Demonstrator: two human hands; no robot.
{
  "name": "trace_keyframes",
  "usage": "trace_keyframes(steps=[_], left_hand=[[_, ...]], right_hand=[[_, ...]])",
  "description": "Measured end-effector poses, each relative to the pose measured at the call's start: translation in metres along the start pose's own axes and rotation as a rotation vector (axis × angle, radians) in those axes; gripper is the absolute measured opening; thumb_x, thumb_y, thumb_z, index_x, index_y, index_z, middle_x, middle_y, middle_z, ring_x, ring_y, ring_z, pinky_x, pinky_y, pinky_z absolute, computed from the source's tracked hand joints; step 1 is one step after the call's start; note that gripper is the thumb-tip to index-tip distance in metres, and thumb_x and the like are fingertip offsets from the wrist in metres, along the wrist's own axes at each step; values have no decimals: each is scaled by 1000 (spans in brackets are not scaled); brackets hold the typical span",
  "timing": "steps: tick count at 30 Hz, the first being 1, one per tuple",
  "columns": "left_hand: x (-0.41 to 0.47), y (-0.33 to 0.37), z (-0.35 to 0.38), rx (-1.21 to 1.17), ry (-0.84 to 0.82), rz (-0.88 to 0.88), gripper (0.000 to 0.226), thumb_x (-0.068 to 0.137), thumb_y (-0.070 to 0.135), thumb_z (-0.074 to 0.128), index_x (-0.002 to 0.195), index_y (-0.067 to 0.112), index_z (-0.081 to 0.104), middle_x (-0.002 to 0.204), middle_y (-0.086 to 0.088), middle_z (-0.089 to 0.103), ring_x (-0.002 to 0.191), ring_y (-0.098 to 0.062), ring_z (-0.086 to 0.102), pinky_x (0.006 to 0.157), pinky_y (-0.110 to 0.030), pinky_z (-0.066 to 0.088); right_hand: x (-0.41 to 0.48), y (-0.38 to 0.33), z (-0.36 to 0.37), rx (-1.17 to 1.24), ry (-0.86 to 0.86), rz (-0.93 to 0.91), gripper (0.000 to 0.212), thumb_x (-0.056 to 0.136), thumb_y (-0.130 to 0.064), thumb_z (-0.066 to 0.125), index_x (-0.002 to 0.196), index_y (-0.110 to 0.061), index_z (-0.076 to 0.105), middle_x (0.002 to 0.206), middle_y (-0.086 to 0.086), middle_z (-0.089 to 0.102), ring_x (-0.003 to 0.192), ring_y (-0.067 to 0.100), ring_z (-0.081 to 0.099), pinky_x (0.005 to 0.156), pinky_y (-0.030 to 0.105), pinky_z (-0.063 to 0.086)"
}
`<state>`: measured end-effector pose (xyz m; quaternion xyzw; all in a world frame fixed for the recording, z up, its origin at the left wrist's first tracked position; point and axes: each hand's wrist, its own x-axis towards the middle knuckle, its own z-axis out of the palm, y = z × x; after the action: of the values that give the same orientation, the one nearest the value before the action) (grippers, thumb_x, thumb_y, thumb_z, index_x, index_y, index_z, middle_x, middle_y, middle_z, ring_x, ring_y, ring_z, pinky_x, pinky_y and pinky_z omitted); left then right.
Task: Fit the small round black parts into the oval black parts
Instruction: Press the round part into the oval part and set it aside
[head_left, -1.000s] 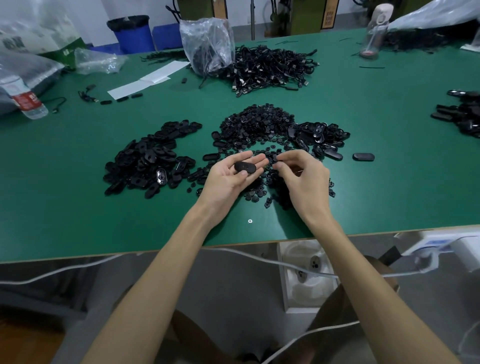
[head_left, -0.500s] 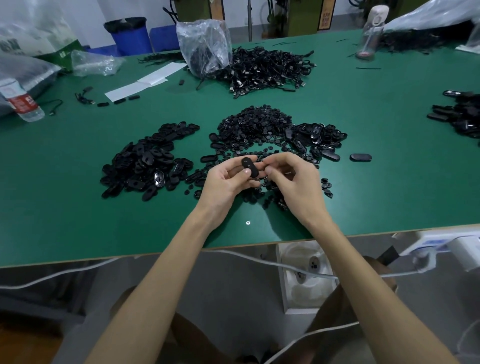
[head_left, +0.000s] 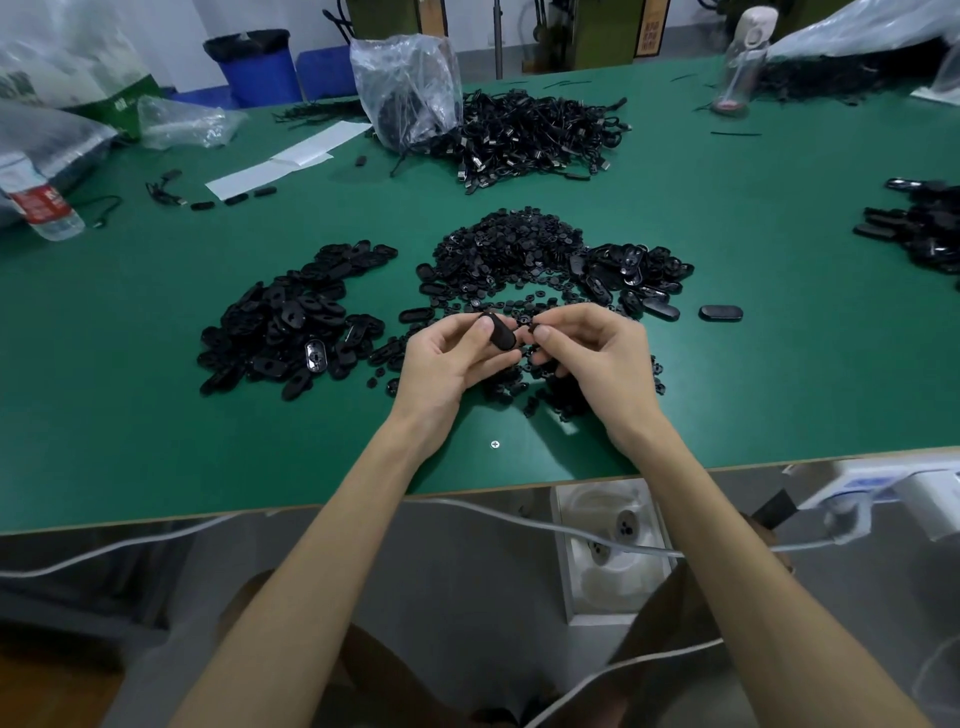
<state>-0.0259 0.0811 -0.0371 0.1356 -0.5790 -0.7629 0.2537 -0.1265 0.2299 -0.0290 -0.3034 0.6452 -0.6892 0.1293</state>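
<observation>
Desk (head_left: 156, 415) under me, green. My left hand (head_left: 447, 358) grips an oval black part (head_left: 501, 336) between thumb and fingers, tilted. My right hand (head_left: 597, 358) pinches a small round black part (head_left: 531, 327) just beside the oval's upper end, above the scattered pile of round parts (head_left: 509, 249).

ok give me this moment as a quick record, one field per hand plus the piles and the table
left hand: pinches an oval black part
right hand: pinches a small round black part, close beside the oval
fit: not yet seated
round parts pile: centre, behind the hands
oval parts pile: left of the hands
table: green
</observation>
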Motion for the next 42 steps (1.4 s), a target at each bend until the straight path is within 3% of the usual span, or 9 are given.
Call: trace_keyframes(steps=[2, 5, 7, 16, 22, 30, 42], left_hand=[[0, 0, 0, 2, 18, -4, 20, 105, 11, 60, 111, -5, 71, 109, -21, 76, 105, -31, 74, 85, -32, 61], [1, 1, -1, 43, 45, -6, 17, 100, 17, 68, 106, 5, 78, 93, -8, 75, 84, -13, 68, 72, -24, 58], [0, 1, -1, 50, 49, -5, 16, 98, 17, 71, 107, 7, 79, 84, -3, 72, 75, -9, 63, 65, -21, 54], [-1, -1, 0, 54, -11, 13, 18, 99, 12, 69, 113, 1, 71, 102, -18, 78, 89, -28, 77, 72, -29, 61], [-1, -2, 0, 100, -46, 23, 11, 97, 9, 71, 104, 1, 72, 99, -19, 78, 91, -29, 77, 74, -29, 62], [-1, -3, 1, 173, -81, 48, 6, 95, 9, 74, 99, 5, 76, 93, -15, 77, 86, -24, 76, 75, -30, 61], [-2, 0, 1, 180, -88, 12, 15, 93, 11, 76, 102, 0, 77, 92, -17, 77, 81, -26, 76, 75, -31, 62]], right_hand=[[0, 0, 0, 4, 1, 5, 8, 94, -9, 74, 102, -9, 74, 90, 4, 80, 76, 19, 75, 61, 24, 55], [1, 2, 0, -16, 19, -8, 8, 92, -10, 76, 100, -10, 76, 84, 3, 77, 75, 16, 72, 63, 21, 53], [1, 2, 0, -30, 27, -19, 8, 91, -11, 77, 99, -11, 77, 82, 2, 76, 74, 13, 69, 64, 20, 51], [0, 1, 2, -49, 70, -19, 7, 89, -10, 79, 95, -11, 75, 82, 2, 77, 70, 13, 71, 64, 18, 52], [0, 1, 2, -122, 76, -36, 6, 89, -10, 78, 93, -14, 76, 84, 0, 76, 80, 23, 72, 77, 35, 60], [0, -1, 4, -174, 71, -51, 4, 89, -12, 78, 92, -14, 77, 82, -5, 75, 73, 3, 63, 70, 18, 50], [0, -1, 5, -211, 71, -63, 5, 89, -12, 78, 87, -13, 73, 75, -8, 69, 66, 1, 56, 63, 16, 44]])
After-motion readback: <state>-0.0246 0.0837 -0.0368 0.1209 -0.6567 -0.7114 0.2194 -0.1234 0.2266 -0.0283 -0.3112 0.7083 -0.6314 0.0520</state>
